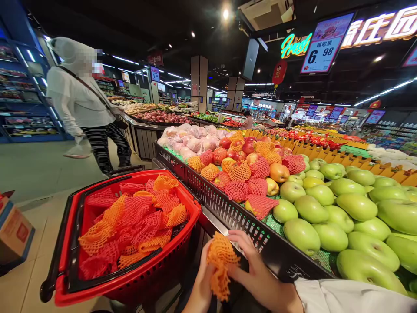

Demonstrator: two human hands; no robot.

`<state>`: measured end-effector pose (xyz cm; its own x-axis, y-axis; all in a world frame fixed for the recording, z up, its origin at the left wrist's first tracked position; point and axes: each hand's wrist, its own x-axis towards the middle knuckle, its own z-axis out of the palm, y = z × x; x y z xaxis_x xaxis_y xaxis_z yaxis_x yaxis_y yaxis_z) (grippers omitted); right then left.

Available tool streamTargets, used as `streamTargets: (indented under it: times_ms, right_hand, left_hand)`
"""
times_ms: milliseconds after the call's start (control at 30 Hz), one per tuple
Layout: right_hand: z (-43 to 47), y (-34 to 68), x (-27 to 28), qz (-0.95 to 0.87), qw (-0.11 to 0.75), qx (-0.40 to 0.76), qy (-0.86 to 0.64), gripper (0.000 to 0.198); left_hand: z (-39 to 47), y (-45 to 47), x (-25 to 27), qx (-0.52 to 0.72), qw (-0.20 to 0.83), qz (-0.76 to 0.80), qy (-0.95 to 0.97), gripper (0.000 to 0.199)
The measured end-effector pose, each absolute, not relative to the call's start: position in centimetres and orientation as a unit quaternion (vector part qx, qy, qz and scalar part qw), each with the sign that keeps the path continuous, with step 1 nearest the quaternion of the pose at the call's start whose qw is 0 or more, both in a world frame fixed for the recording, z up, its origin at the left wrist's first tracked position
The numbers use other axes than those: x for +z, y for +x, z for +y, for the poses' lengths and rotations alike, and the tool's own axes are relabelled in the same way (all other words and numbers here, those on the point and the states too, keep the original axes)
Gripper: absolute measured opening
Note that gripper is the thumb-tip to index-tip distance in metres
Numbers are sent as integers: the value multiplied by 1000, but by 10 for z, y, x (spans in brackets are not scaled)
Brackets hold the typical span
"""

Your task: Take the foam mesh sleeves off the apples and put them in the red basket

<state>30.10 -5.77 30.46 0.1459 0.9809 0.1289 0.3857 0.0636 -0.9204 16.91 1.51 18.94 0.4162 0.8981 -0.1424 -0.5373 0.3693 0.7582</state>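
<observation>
While the left hand (pixel 201 278) and right hand (pixel 252 269) grip a crumpled orange foam net (pixel 221 263) between them, just right of the red basket (pixel 194 211), more red and orange nets (pixel 140 217) lie heaped inside that basket. Right of the basket, a black crate (pixel 234 218) holds net-wrapped apples (pixel 239 171), with bare green apples (pixel 309 211) farther right; beyond the basket stands a person in white (pixel 78 95).

left hand (pixel 200 280) partly hidden behind orange foam net (pixel 221 265), white sleeve (pixel 342 298) cut off below, cardboard box (pixel 14 230) cut off left
</observation>
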Motion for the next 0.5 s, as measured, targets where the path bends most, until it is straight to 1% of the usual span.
streamTargets:
  times_ms: [33,67,200,300,400,500]
  right_hand:
    - [-56,301,305,-547,471,332,-607,39]
    - [-54,300,305,-526,477,354,-609,36]
    - [-49,297,296,-457,459,485,-588,43]
    - [-48,298,293,-434,460,512,-581,38]
    - [-46,299,300,-386,511,555,-531,34]
    - [-46,297,310,-326,541,622,-463,37]
  left_hand:
    - [15,170,191,475,762,292,330,76]
    - [14,170,193,485,746,305,341,78]
    - [9,167,198,480,716,333,382,82]
    - [10,168,197,480,715,339,379,75]
    - [14,169,198,489,742,323,325,73]
    - [12,163,207,438,808,295,262,70]
